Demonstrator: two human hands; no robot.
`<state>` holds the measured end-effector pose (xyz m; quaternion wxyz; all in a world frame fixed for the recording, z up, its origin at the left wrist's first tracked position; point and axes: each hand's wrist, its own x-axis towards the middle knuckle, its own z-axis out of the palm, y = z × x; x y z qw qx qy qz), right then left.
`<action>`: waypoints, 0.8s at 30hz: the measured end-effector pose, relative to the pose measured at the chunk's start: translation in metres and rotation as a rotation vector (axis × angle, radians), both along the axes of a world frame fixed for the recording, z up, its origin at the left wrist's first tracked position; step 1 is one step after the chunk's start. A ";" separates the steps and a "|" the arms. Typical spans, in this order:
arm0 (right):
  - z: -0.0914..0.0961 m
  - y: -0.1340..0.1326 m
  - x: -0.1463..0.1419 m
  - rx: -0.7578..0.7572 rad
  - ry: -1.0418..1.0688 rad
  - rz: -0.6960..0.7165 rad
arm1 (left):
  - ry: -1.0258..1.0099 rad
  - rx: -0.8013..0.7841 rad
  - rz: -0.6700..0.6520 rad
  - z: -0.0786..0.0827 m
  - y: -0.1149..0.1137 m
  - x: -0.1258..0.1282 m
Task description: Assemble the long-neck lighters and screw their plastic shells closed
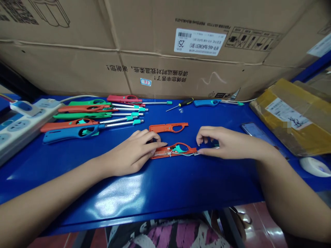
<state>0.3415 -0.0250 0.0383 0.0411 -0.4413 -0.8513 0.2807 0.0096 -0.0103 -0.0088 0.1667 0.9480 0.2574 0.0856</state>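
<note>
An opened orange lighter (169,151), long-nosed, lies on the blue table with its inner parts showing, among them a green trigger (181,148) and a thin pale wire. My left hand (138,150) grips the left end of this casing, thumb and fingers closed on it. At the other end, my right hand (219,141) has its fingers curled and its thumb against the metal lighter tube, which is mostly hidden by the hand. Just behind lies the orange casing half (169,128), separate from the opened lighter.
Several assembled lighters (74,132) lie at the left beside a white power strip (28,124). Behind are a screwdriver (184,102) and a blue lighter (207,103), against a large cardboard box (155,44). A phone (258,132), a taped parcel (297,113) and a white mouse-like object (314,167) are right.
</note>
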 end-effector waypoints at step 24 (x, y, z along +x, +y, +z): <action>-0.019 -0.010 -0.024 0.061 0.054 0.045 | -0.146 0.145 -0.023 -0.010 -0.007 -0.026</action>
